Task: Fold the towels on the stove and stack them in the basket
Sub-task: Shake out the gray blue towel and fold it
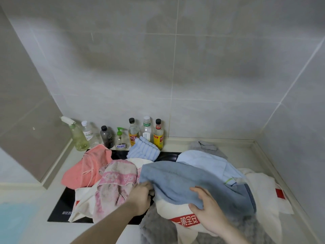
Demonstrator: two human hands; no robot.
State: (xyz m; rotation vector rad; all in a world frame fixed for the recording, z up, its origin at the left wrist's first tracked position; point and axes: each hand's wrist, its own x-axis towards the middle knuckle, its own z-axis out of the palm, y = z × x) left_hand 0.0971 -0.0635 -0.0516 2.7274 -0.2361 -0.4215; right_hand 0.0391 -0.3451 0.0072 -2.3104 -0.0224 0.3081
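Both hands' grip seemingly on blue towel (184, 180)

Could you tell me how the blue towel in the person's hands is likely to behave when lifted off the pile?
The blue towel will probably sag limply, since it already drapes in soft folds. Gripped by both the left hand and right hand, it looks light, and may drag neighbouring towels.

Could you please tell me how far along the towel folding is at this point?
Nothing looks folded yet, and no basket is in view. Both hands, left and right, grip the blue-grey towel. The coral towel, pink patterned towel and striped towel still lie crumpled on the stove.
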